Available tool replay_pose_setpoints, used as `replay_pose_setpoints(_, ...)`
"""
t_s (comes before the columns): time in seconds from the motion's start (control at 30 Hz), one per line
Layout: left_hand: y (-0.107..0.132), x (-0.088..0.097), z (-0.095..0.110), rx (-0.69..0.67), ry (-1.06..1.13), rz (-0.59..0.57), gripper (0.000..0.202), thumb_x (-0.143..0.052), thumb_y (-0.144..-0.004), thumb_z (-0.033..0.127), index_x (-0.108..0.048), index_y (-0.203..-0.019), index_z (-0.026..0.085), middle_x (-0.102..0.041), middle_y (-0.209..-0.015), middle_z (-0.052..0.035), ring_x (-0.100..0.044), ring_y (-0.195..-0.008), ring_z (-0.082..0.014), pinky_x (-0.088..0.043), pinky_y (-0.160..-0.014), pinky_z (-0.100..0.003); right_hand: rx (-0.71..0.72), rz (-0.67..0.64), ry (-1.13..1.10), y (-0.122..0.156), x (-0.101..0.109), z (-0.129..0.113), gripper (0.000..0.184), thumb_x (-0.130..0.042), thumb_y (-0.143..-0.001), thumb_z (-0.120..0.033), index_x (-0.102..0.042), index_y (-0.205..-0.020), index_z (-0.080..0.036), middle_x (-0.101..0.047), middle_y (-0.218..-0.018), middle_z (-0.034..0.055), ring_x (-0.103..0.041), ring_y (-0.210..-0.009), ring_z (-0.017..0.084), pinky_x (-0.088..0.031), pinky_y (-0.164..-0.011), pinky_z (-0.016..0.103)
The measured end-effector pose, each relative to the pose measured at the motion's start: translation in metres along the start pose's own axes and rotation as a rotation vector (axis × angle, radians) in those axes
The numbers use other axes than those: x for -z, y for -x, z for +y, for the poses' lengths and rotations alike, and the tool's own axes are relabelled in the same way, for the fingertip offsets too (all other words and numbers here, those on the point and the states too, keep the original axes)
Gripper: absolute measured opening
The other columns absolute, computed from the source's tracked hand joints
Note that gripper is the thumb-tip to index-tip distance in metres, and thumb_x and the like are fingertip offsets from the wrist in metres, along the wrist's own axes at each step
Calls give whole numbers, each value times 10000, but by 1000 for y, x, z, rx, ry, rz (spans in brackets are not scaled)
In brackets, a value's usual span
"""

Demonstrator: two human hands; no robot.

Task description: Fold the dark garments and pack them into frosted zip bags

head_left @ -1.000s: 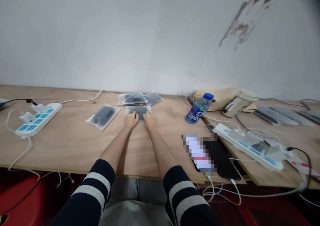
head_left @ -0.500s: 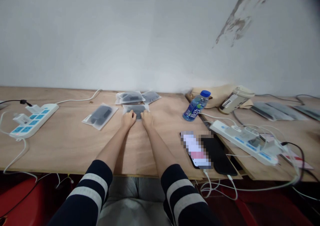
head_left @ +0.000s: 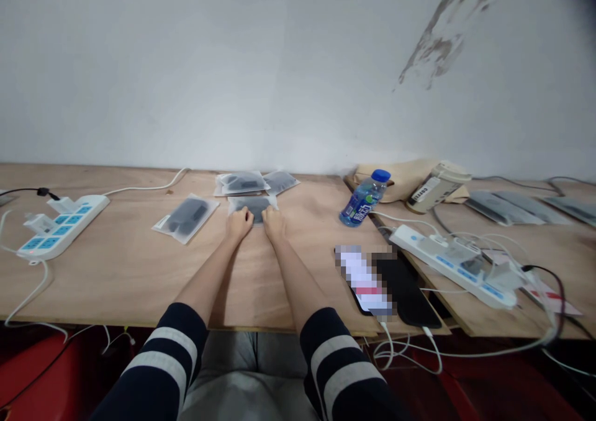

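Note:
A frosted plastic bag [head_left: 257, 206] with something dark inside lies on the wooden table, between and beneath my two hands. The fingers of my left hand [head_left: 239, 223] are curled closed at the bag's near left side. My right hand [head_left: 274, 221] is closed too, at its near right side. The fingertips of both are mostly hidden from above. Just behind the hands lie more frosted bags with dark contents, a small pile [head_left: 242, 182] and a single bag [head_left: 282, 181] beside it. Another such bag [head_left: 186, 216] rests apart on the left.
A white power strip [head_left: 65, 228] with chargers stands at the left, another power strip [head_left: 456, 266] at the right. A blue-capped bottle [head_left: 364, 199], a coffee cup [head_left: 436, 188] and two phones [head_left: 365, 281] on cables are to the right. The wall [head_left: 186, 67] closes off the back.

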State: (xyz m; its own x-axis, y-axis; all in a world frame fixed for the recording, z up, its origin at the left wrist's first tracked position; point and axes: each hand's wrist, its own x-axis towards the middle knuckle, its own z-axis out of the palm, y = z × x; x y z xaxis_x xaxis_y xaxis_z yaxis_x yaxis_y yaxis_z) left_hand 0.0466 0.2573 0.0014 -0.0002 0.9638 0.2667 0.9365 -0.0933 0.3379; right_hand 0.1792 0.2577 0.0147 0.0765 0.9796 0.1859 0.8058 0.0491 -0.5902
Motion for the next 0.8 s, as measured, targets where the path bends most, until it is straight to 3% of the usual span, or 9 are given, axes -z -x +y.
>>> replay_pose_setpoints(0.17, 1, -1, -1, -16, 14, 4, 264, -417, -941, 317, -652, -942, 197, -703, -881, -92, -640, -828, -214, -377, -696, -288, 1, 11, 40, 0, -6, 6, 312, -558, -948, -370, -591, -1185, -171, -610, -1198, 84, -614, -1024, 203, -522, -884, 418)
replay_pose_setpoints(0.23, 2, -2, -1, -21, 20, 5, 259, -419, -941, 312, -650, -932, 196, -703, -884, -91, -639, -823, -209, -370, -689, -286, 4, 24, 46, -1, -8, 9, 264, -468, -986, -341, -638, -1082, -164, -657, -1108, 90, -621, -1000, 193, -485, -889, 364)
replay_pose_setpoints(0.37, 2, -4, -1, -34, 33, 8, 242, -424, -939, 294, -641, -901, 195, -703, -878, -87, -639, -808, -196, -358, -676, -280, -10, 63, 24, -4, -10, 15, 338, -362, -991, -290, -677, -936, -180, -707, -967, 101, -628, -924, 180, -414, -800, 258)
replay_pose_setpoints(0.57, 1, -7, 1, -47, 39, 11, 232, -416, -943, 285, -618, -870, 200, -704, -860, -77, -642, -801, -184, -358, -672, -273, -46, 117, -110, -10, -7, 25, 361, -347, -950, -296, -675, -832, -203, -704, -827, 58, -607, -760, 168, -372, -665, 232)
replay_pose_setpoints(0.8, 0, -5, 1, -58, 56, -24, 253, -411, -948, 313, -617, -839, 214, -711, -866, -78, -653, -828, -190, -389, -702, -273, -91, 160, -346, -14, -6, 35, 360, -329, -861, -360, -601, -672, -218, -650, -662, 11, -587, -675, 180, -385, -621, 244)
